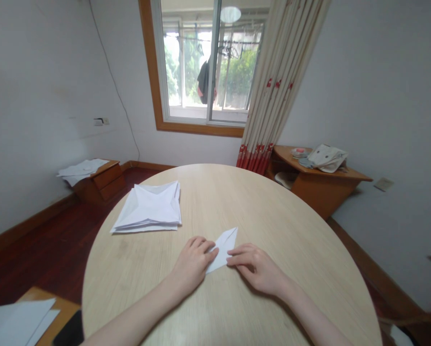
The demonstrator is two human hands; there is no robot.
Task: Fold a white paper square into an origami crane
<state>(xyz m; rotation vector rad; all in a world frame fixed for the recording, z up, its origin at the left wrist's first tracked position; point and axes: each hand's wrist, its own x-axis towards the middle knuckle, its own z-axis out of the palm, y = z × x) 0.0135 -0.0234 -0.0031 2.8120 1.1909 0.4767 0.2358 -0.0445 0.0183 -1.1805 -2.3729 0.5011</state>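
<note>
On my feed, nearest first: loose white sheets lie on a low wooden surface, just off the near-left edge of the round tabletop; they look flat, so I'd count them as unworked. Next out, my L hand has its fingers bent over the L side of the folded paper, and my R hand has its fingertips at the R side; can't tell from here if either pinches or just presses. That pc sits btwn the tabletop's centre and its near edge, well in from the L & R edges. Done: it's down to a narrow shape w/ a pointed far corner and a fold line running to it. I'd say approx midway, folding not yet finished. Further out, nr the far-left edge, is a paper stack, top pc w/ flap-like folds, so I'd log those as part-done. Past that edge, more papers top a drawer cabinet.
</note>
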